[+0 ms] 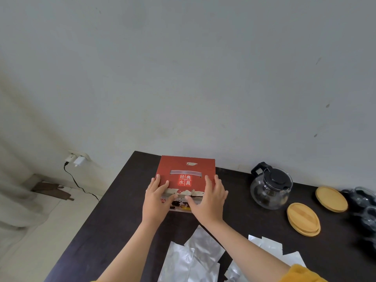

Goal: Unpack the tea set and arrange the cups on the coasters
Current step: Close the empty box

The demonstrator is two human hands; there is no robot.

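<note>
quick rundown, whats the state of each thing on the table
red box: closed, flat on table
left hand: open, resting on box
right hand: open, resting on box
glass teapot: upright, lid on
wooden coasters: bare, no cups on them
foil bags: lying flat

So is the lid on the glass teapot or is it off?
On. The black lid sits on top of the glass teapot, which stands upright on the dark table, right of the red box.
</note>
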